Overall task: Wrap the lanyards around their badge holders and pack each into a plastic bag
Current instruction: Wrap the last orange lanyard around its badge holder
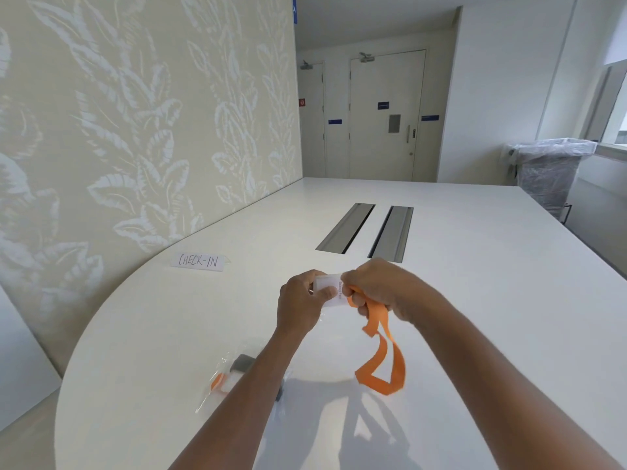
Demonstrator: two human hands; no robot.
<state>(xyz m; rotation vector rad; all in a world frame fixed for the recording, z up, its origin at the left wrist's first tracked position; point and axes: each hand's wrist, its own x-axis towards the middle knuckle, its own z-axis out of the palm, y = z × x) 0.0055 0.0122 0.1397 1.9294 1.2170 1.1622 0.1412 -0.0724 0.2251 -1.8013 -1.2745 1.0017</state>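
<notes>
While the left hand (302,300) pinches the badge holder (327,289) mid-frame, the right hand (373,288), gripping the orange lanyard (381,354), should wind tight, flat turns.

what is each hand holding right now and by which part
The left hand pinches the clear plastic badge holder at its left end; the right hand holds the orange fabric lanyard near the holder.
</notes>
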